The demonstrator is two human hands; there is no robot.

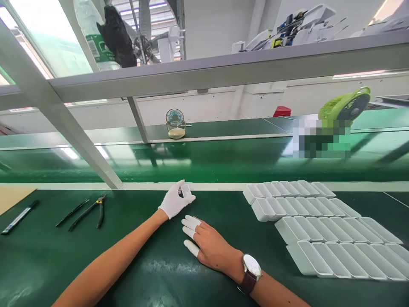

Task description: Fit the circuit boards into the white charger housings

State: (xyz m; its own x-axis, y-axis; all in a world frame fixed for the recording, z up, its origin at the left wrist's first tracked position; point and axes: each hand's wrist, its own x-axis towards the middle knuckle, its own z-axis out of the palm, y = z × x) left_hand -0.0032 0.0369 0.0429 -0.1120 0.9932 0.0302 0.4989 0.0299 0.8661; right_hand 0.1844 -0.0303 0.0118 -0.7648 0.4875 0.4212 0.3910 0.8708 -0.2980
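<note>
My left hand (174, 201), in a white glove, reaches forward over the green table (134, 264) and pinches a small white plastic case (186, 192) near the table's far edge. Just behind and to the right of it, my right hand (207, 243) rests palm down on the table. It has white finger cots on several fingertips and a brown-strapped watch (252, 272) on the wrist. Its fingers lie flat and hold nothing.
Several rows of white plastic cases (319, 230) lie at the right. Pliers (92, 209), a thin black tool (72, 212) and a marker pen (19, 216) lie at the left. A green conveyor belt (204, 160) runs beyond the table. A slanted metal strut (64, 123) rises at left.
</note>
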